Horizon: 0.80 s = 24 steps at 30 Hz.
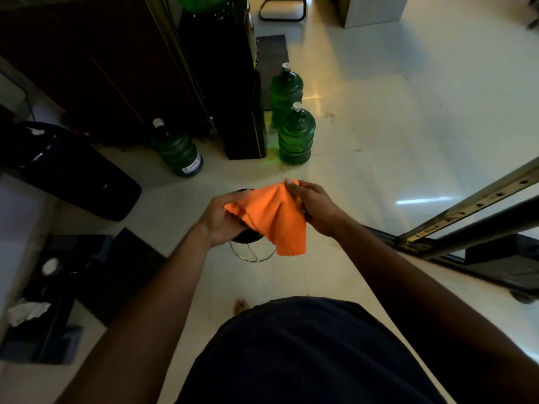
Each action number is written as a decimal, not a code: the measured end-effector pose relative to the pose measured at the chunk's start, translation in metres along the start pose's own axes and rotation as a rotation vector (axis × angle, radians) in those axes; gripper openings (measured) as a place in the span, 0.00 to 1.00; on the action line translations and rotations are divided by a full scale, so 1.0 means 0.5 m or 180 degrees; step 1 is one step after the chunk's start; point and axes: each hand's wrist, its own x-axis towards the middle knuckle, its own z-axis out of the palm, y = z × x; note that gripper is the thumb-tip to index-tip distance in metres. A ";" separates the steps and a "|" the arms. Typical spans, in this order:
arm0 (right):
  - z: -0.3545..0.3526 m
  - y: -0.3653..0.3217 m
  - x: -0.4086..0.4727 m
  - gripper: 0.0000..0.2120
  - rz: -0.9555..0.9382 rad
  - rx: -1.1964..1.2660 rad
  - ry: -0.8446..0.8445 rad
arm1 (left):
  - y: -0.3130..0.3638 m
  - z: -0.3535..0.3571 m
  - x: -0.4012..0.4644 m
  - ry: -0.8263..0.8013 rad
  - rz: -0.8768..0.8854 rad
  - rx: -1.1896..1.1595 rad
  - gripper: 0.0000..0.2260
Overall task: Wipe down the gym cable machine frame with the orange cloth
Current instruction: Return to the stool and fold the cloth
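Note:
Both hands hold the orange cloth (272, 217) stretched in front of me at waist height. My left hand (221, 220) grips its left edge with curled fingers. My right hand (313, 207) pinches the upper right corner, and the rest of the cloth hangs down between them. The cable machine frame (466, 205) is at the right: a metal upright with a row of holes and a dark bar beside it, rising from a base on the floor. Neither hand touches the frame.
A black stool with a chrome ring base (252, 246) stands under my hands. Three green water jugs (296, 135) sit beside a dark water dispenser (233, 83). A black bag (67, 170) and dark mats lie at the left. Pale tiled floor (408, 112) spreads ahead.

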 end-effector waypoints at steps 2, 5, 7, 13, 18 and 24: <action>0.015 0.008 0.005 0.21 0.0049 0.0020 0.0144 | 0.000 -0.023 0.002 0.0080 0.0147 -0.0251 0.24; 0.042 0.015 0.011 0.17 0.0029 -0.0066 0.0289 | 0.008 -0.045 0.002 0.0102 0.0114 0.0214 0.26; 0.056 0.021 0.019 0.16 -0.0024 -0.0317 0.0426 | 0.012 -0.066 0.007 0.0258 0.0233 0.0611 0.23; 0.100 0.046 0.038 0.14 -0.0356 -0.1053 0.0879 | 0.031 -0.105 0.016 0.1378 0.0718 0.1655 0.19; 0.143 0.065 0.056 0.17 -0.0359 -0.0971 0.1189 | 0.048 -0.124 0.008 0.2004 0.0776 0.2260 0.27; 0.171 0.072 0.073 0.09 -0.0719 -0.1524 0.1196 | 0.068 -0.191 0.004 0.1627 0.1020 0.2186 0.17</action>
